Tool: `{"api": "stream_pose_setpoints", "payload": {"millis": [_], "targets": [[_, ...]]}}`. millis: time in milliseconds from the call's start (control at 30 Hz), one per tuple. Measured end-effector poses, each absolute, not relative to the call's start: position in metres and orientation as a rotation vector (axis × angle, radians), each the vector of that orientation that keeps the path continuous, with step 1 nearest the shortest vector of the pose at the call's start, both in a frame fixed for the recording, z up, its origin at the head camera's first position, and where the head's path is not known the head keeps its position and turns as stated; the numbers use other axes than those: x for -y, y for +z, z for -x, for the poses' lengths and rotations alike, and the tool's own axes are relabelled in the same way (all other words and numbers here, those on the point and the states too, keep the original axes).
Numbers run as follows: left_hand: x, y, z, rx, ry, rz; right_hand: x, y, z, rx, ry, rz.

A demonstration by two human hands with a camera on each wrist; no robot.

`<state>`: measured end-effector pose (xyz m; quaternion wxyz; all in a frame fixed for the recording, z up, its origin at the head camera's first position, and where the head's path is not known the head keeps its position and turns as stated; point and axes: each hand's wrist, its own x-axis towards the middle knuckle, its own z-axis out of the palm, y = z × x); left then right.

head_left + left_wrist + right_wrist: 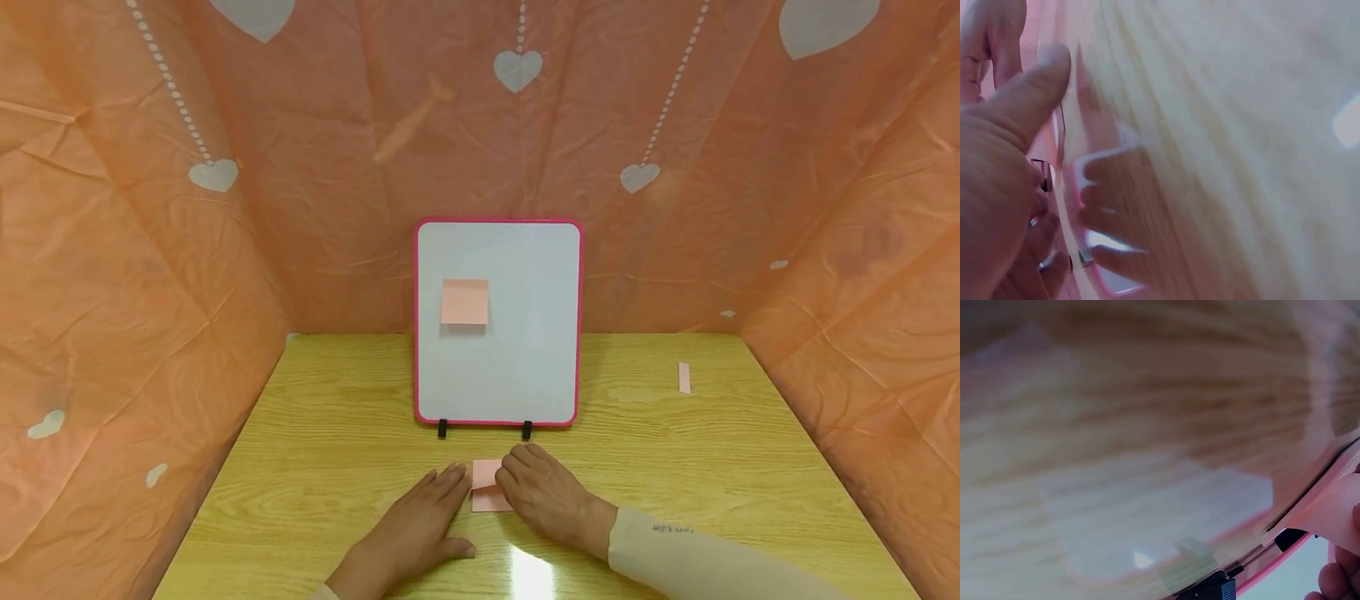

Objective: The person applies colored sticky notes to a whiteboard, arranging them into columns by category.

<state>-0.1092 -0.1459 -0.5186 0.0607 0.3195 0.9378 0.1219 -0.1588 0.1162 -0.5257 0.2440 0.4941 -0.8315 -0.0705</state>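
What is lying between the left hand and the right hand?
In the head view, pink paper, partly covered by the right hand, lies there.

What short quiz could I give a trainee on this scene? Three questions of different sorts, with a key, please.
1. In the head view, on which side of the board does the strip lie?
2. True or false: the right hand pinches pink paper.
3. In the head view, where on the board is the note?
A) At its bottom edge
B) Left of its middle line
C) In its top right corner

Key: 1. The right side. 2. True. 3. B.
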Motion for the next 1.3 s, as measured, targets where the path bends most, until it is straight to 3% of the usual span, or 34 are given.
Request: {"api": "stream_pose_setpoints", "payload": {"millis": [233,667,1300], "targets": [[0.148,-0.512,0.09,-2.822,0.293,-0.971,-0.116,-0.522,0.161,2.307,-0.221,-1.308],[0.131,-0.523,0.082,-2.883,0.076,-1.284,-0.114,-0.52,0.163,2.343,-0.226,-1.284],[0.126,-0.522,0.084,-2.793,0.172,-1.159,-0.117,-0.51,0.171,2.41,-0.292,-1.255]]}}
